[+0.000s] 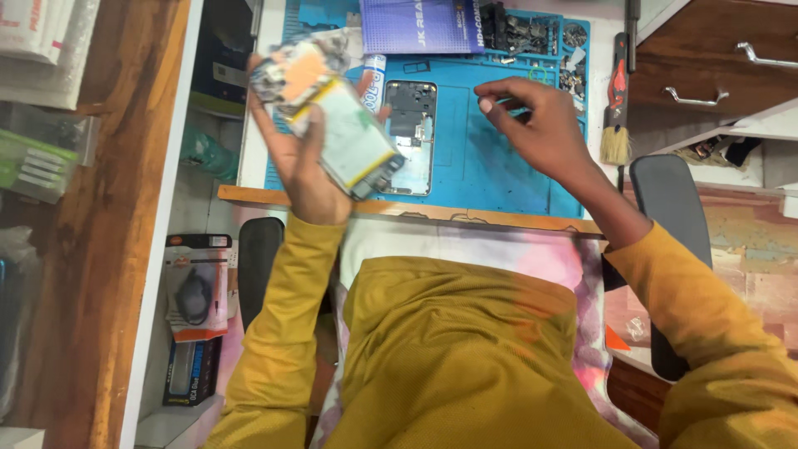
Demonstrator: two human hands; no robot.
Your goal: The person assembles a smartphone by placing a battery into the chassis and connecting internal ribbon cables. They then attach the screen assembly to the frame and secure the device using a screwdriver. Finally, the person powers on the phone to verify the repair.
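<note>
Head view, left hand (303, 170) fingers grasping opened phone (345, 133), right hand (532, 125) fingers pinched above blue mat (490, 170).

A white workbench (249, 158) with a light wooden front edge (499, 218) carries a large blue rubber repair mat (499, 166) that covers most of its top. Flat on the mat lies an opened phone body with its dark inner parts exposed (409, 133). At the mat's far edge rest a purple printed booklet (420, 25) and a white tube with red lettering (373, 79), and the moulded trays at the far right hold small dark metal parts (524, 33). Just right of the mat, on the bare white top, lies a red-and-black-handled brush with pale bristles (617, 108).
</note>
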